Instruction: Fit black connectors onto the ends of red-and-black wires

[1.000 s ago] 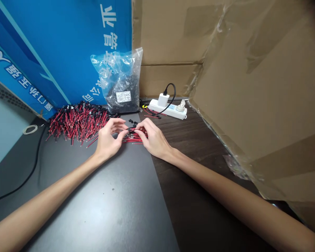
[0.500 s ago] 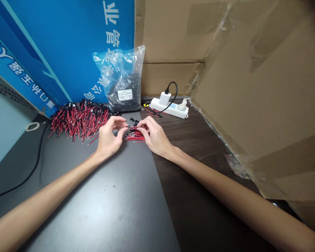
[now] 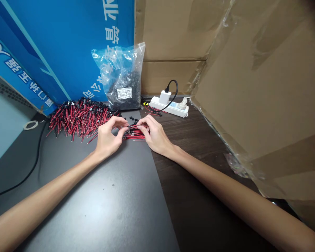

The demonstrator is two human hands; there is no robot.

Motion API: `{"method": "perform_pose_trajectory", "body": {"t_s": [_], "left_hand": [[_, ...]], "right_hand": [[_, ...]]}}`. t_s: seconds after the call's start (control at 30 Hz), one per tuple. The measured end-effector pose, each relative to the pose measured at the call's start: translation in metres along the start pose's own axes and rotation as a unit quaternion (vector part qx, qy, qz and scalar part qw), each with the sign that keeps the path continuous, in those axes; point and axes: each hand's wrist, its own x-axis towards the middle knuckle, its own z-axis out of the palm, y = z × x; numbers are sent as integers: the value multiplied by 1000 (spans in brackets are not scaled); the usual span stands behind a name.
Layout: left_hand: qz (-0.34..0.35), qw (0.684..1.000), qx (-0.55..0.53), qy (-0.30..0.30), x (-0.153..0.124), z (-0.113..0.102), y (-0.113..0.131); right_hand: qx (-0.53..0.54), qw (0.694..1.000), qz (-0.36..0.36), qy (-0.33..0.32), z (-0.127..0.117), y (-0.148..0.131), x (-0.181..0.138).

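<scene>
My left hand (image 3: 109, 134) is closed in a pinch, with a small dark piece at its fingertips that looks like a black connector housing. Opposite it, my right hand (image 3: 156, 136) pinches the end of a thin red and black wire lead; the two sets of fingertips are close together. Below and between them lies a row of red and black wire leads (image 3: 133, 135), laid side by side with bare metal tips. Just beyond the fingers are several loose black connector housings (image 3: 133, 120). My fingers hide part of the held pieces.
A heap of red and black leads (image 3: 80, 120) lies at the left. Behind stands a clear bag (image 3: 124, 92) of small black parts. A white power strip (image 3: 169, 106) with a plugged-in charger sits at the back right. Cardboard walls (image 3: 173, 38) enclose the back and right.
The view has shifted very slightly. Both hands keep their pinch, with the fingertips nearly in the same place over the row of leads.
</scene>
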Motion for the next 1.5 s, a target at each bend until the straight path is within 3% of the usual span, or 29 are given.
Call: {"method": "perform_pose_trajectory", "body": {"t_s": [1.0, 1.2, 1.5], "left_hand": [[-17, 998, -59, -35, 0, 1, 5], [12, 998, -44, -36, -1, 0, 7], [67, 997, 0, -30, -2, 0, 4]], "right_hand": [[-29, 998, -52, 30, -4, -8, -2], [-33, 996, -66, 45, -4, -7, -2], [-23, 996, -80, 14, -3, -3, -2]]}}
